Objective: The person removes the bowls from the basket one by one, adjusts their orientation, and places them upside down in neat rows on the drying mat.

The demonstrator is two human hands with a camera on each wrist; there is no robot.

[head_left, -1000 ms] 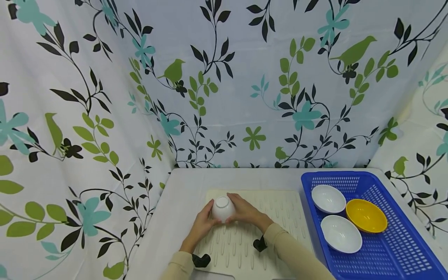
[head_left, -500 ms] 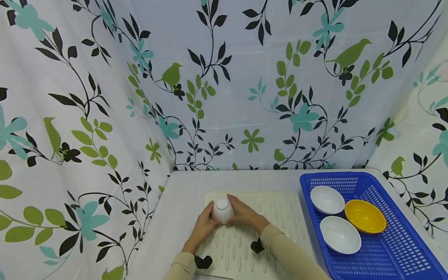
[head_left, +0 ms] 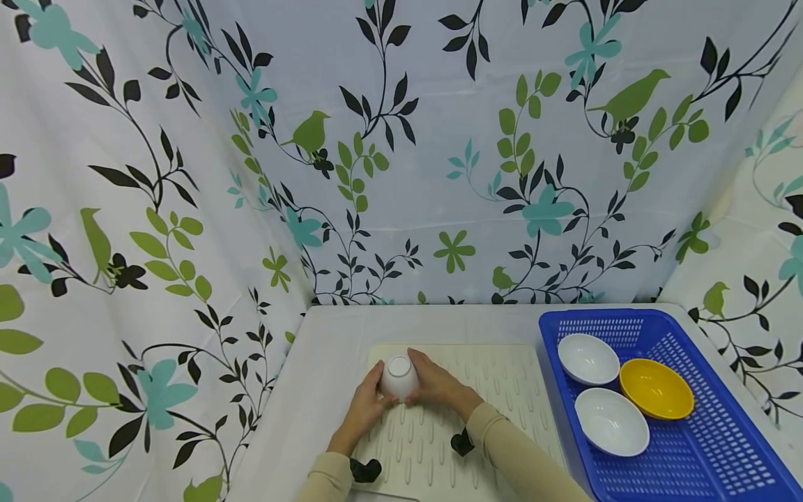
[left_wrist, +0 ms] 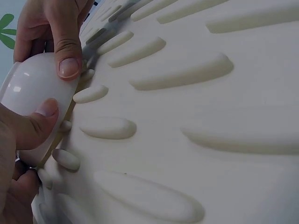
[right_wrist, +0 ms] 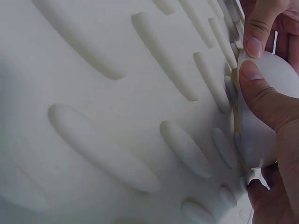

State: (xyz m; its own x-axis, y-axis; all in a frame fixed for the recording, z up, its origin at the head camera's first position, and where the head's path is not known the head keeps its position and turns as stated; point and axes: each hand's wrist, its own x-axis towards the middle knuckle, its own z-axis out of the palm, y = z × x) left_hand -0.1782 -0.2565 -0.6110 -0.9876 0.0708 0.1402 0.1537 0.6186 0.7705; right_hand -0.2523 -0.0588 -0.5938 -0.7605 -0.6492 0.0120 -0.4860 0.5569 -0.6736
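Note:
A small white bowl (head_left: 399,382) is upside down over the cream ribbed draining board (head_left: 495,432), its foot ring facing up. On its left side my left hand (head_left: 364,410) grips it, thumb on the near side and fingers round toward the back. My right hand (head_left: 442,385) holds the opposite side the same way. Both thumbs press the bowl's outer wall close to the rim in the left wrist view, where the bowl (left_wrist: 42,86) has its rim right at the raised ribs. The right wrist view shows the bowl (right_wrist: 261,137) with its inside hidden.
To the right stands a blue perforated basket (head_left: 702,464). Inside it are two white bowls (head_left: 588,358) and a yellow bowl (head_left: 656,389), mouths up. A white table (head_left: 332,348) lies beneath, with a patterned curtain (head_left: 426,202) behind and at the sides.
The head view has shifted slightly. Both hands keep their grip on the white bowl at nearly the same spot on the board.

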